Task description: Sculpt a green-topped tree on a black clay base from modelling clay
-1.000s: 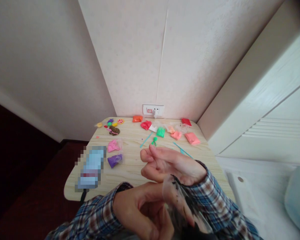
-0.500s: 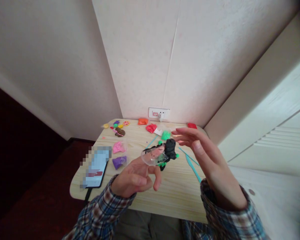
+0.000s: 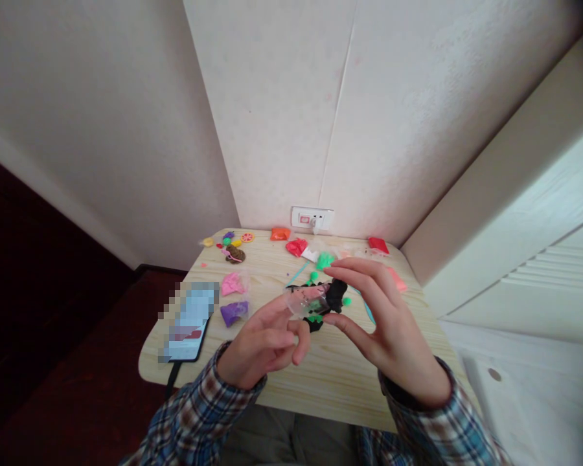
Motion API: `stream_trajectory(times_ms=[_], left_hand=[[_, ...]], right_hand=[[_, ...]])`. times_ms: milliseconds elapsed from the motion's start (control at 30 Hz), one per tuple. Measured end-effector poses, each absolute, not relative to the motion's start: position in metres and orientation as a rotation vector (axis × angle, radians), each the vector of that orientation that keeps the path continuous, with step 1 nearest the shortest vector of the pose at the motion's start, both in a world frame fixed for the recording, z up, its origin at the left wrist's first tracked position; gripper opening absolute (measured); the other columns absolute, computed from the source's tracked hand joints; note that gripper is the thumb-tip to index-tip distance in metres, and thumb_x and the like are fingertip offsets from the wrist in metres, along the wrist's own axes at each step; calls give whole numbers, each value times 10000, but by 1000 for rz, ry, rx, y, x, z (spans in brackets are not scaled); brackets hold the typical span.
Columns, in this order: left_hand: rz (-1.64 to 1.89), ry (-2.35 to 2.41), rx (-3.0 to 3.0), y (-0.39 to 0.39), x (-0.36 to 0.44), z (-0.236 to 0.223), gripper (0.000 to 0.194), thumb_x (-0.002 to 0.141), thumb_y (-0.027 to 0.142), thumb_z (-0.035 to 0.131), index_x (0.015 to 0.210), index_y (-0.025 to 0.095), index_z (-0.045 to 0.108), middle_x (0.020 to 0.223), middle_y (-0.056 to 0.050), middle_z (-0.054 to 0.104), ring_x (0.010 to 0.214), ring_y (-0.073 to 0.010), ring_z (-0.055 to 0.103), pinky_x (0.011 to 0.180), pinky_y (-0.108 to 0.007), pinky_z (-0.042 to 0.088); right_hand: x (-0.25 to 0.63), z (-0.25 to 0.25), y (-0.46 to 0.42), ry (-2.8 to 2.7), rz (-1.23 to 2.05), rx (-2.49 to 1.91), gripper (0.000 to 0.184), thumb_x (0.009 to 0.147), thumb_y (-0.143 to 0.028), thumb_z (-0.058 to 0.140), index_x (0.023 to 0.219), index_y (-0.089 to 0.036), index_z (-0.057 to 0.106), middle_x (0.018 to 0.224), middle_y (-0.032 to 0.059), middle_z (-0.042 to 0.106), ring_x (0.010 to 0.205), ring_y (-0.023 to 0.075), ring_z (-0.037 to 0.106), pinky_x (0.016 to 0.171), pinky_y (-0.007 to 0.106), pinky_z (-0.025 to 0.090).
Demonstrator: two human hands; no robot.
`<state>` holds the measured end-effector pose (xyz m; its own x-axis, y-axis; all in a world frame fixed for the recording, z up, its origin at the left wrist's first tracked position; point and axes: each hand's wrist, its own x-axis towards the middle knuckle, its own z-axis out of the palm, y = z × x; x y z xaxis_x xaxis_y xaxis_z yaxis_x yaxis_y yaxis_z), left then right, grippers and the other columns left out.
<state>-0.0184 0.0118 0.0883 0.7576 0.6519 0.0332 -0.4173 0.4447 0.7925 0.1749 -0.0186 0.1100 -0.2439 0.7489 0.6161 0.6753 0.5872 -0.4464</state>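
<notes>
My left hand (image 3: 267,343) has its index finger stretched into a clear plastic bag (image 3: 298,303), while its other fingers are bent below. A lump of black clay (image 3: 337,294) sits at the bag's far end, around the fingertip. My right hand (image 3: 379,317) curves about this lump, thumb below and fingers above, with a gap showing between them; whether any finger touches the clay is hard to see. Beneath, partly covered by the bag, lies a black and green clay piece (image 3: 314,321) with small green balls (image 3: 347,301) around it.
On the table (image 3: 320,382) lie a phone (image 3: 189,323) at left, purple (image 3: 233,314) and pink (image 3: 232,283) clay packets, a brown clay piece (image 3: 234,254), and green clay (image 3: 325,260). Orange (image 3: 280,233) and red (image 3: 378,245) packets lie near the wall socket (image 3: 312,219).
My right hand has moved left and down, bringing its thumb and fingers around the black lump. My left hand stays in nearly the same place with the bag on its finger.
</notes>
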Motion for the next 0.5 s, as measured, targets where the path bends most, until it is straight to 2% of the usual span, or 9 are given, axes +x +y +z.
stream_trajectory(times_ms=[100, 167, 233, 267, 333, 400, 433, 500], left_hand=[[750, 423, 833, 8, -16, 89, 442, 771, 213, 656, 1208, 183, 596, 531, 25, 488, 429, -38, 271, 335, -131, 163], [761, 448, 812, 6, -15, 90, 412, 781, 196, 654, 1191, 186, 612, 588, 2, 548, 424, -22, 324, 334, -115, 166], [738, 405, 813, 6, -15, 90, 431, 791, 168, 635, 1217, 215, 592, 861, -82, 670, 405, 2, 418, 317, -105, 170], [713, 349, 816, 6, -15, 90, 456, 795, 161, 621, 1241, 240, 569, 1067, -126, 655, 404, 3, 482, 300, -100, 167], [638, 199, 814, 7, -16, 89, 515, 803, 167, 595, 1294, 296, 505, 1387, -157, 460, 455, -40, 610, 265, -89, 172], [557, 67, 813, 8, -17, 88, 548, 815, 191, 579, 1329, 332, 451, 1494, -137, 302, 571, -113, 693, 246, -76, 203], [526, 29, 817, 8, -17, 88, 551, 820, 201, 579, 1336, 335, 441, 1499, -131, 293, 615, -135, 708, 247, -70, 223], [492, 8, 841, 9, -17, 88, 541, 826, 211, 585, 1338, 318, 447, 1435, -137, 407, 634, -142, 712, 258, -66, 257]], right_hand=[[173, 106, -17, -1988, 127, -1143, 436, 860, -308, 572, 1269, -235, 439, 1196, 111, 510, 1122, 254, 505, 942, 443, 453], [172, 104, -17, -1980, 138, -1151, 440, 852, -321, 583, 1256, -218, 444, 1176, 116, 514, 1101, 251, 512, 925, 432, 462], [170, 103, -17, -1960, 152, -1163, 437, 848, -331, 589, 1244, -209, 449, 1157, 117, 517, 1082, 248, 519, 913, 420, 465], [169, 104, -18, -1946, 168, -1173, 432, 847, -332, 589, 1238, -209, 451, 1148, 115, 520, 1075, 247, 521, 908, 416, 466], [168, 106, -19, -1911, 210, -1186, 416, 846, -333, 589, 1223, -216, 457, 1133, 106, 528, 1062, 245, 527, 896, 408, 467], [166, 108, -21, -1880, 249, -1188, 403, 840, -341, 597, 1203, -226, 466, 1118, 95, 538, 1046, 242, 533, 878, 397, 470], [165, 110, -22, -1866, 265, -1185, 398, 836, -346, 603, 1192, -228, 470, 1103, 88, 546, 1028, 237, 538, 864, 390, 472], [163, 112, -23, -1831, 288, -1183, 382, 834, -354, 609, 1169, -229, 476, 1057, 77, 562, 973, 224, 552, 826, 373, 477]])
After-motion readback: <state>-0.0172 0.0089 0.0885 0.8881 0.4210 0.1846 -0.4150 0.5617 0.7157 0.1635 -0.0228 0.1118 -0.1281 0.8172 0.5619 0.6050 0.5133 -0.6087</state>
